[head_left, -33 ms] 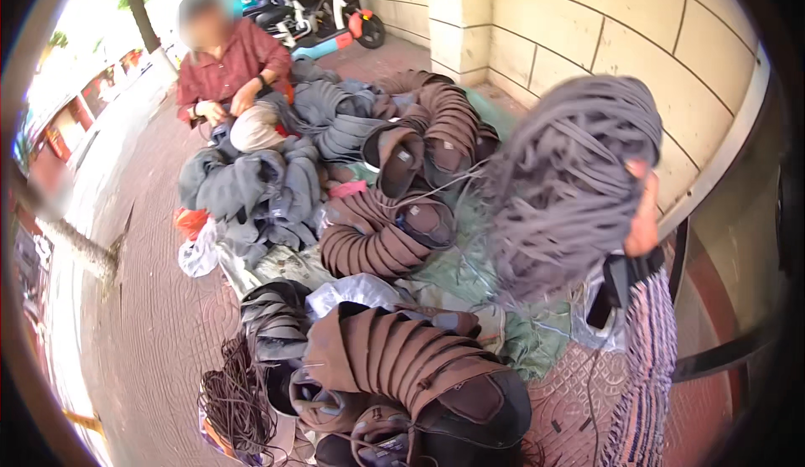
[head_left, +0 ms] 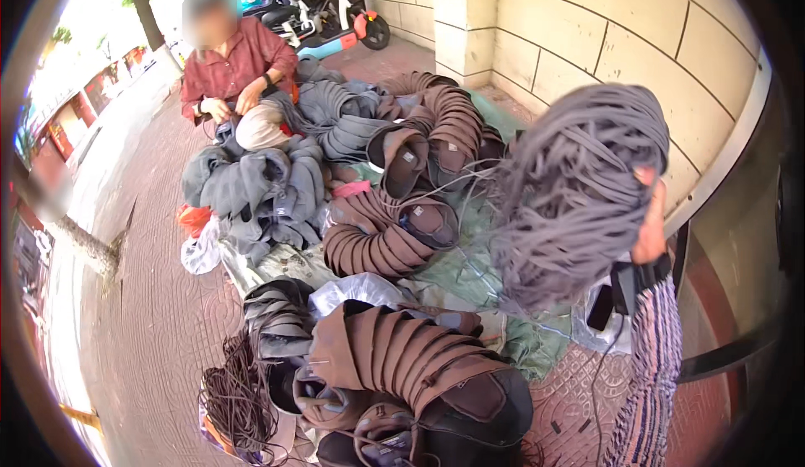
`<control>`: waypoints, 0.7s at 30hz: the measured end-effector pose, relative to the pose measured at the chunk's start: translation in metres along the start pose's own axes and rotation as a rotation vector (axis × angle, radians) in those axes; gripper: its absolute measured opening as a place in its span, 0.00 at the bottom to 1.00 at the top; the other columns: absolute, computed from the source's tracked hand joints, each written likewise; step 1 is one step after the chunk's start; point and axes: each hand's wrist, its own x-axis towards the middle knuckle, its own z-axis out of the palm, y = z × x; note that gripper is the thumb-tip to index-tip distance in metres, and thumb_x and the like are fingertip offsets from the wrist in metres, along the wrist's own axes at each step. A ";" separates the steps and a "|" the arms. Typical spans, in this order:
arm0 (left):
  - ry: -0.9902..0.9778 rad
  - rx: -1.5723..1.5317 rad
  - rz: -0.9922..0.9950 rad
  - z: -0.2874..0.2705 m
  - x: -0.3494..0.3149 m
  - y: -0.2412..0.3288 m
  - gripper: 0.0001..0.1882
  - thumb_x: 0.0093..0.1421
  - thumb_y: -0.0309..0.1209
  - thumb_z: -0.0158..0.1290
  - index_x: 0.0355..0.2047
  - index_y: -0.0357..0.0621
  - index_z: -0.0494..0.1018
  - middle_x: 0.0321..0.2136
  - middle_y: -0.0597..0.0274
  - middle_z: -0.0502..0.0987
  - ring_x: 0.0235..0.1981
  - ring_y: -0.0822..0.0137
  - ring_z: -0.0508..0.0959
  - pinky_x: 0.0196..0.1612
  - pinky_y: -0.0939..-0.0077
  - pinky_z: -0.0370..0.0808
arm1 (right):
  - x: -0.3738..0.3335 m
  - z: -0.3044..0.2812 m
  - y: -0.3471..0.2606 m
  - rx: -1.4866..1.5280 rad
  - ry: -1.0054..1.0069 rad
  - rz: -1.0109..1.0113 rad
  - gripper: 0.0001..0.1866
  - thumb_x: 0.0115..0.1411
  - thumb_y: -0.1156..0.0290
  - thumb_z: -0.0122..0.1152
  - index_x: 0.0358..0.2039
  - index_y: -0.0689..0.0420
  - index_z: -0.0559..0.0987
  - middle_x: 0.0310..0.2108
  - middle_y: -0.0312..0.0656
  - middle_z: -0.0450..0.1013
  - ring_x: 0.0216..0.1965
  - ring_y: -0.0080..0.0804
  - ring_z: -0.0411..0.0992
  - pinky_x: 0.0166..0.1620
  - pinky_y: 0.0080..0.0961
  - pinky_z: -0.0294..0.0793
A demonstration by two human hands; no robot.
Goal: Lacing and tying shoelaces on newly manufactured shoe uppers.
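My right hand (head_left: 650, 220) is raised at the right, its fingers wrapped into a big bundle of grey laces (head_left: 587, 190). Loose strands trail from the bundle's left side over the shoe uppers. Most of my fingers are hidden behind the laces. My left hand does not show. Below and left of the bundle lies a curved stack of brown shoe uppers (head_left: 394, 354), nested one in another. Farther off are another brown stack (head_left: 369, 236) and more nested brown uppers (head_left: 453, 123). A tangle of dark brown laces (head_left: 239, 400) rests at the near left.
Across the pile a person in a red shirt (head_left: 243, 56) handles something small beside grey uppers (head_left: 251, 178) and a white ball of material (head_left: 262, 125). A green plastic sheet (head_left: 457, 274) lies beneath. A tiled wall (head_left: 579, 23) stands right; a scooter (head_left: 335, 39) is parked behind.
The view has shifted slightly. My right hand still holds the lace bundle, which sits a little lower and farther right in the picture.
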 end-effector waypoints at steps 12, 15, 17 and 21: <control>-0.520 0.024 0.068 -0.034 0.112 -0.061 0.15 0.62 0.31 0.50 0.47 0.39 0.69 0.36 0.61 0.75 0.31 0.70 0.74 0.31 0.77 0.73 | 0.001 0.027 -0.098 0.102 0.070 0.104 0.29 0.52 0.57 0.57 0.50 0.63 0.68 0.48 0.46 0.68 0.48 0.36 0.68 0.54 0.32 0.65; -0.557 0.053 0.082 -0.028 0.120 -0.054 0.15 0.62 0.31 0.50 0.47 0.39 0.69 0.36 0.61 0.75 0.31 0.70 0.74 0.31 0.77 0.73 | 0.039 0.007 -0.099 0.323 0.078 0.188 0.12 0.50 0.69 0.57 0.33 0.62 0.77 0.29 0.40 0.76 0.29 0.29 0.75 0.40 0.27 0.75; -0.567 0.061 0.090 -0.024 0.123 -0.052 0.15 0.62 0.31 0.50 0.47 0.39 0.69 0.36 0.61 0.75 0.31 0.70 0.74 0.31 0.77 0.73 | 0.057 0.001 -0.103 0.384 0.076 0.179 0.11 0.43 0.72 0.62 0.30 0.60 0.78 0.30 0.41 0.77 0.31 0.34 0.76 0.40 0.32 0.76; -0.562 0.078 0.091 -0.035 0.125 -0.051 0.15 0.62 0.31 0.50 0.47 0.39 0.69 0.37 0.61 0.75 0.32 0.70 0.74 0.31 0.77 0.73 | 0.100 0.009 -0.118 0.503 -0.110 0.187 0.10 0.44 0.69 0.62 0.27 0.60 0.77 0.26 0.42 0.76 0.26 0.38 0.74 0.36 0.34 0.76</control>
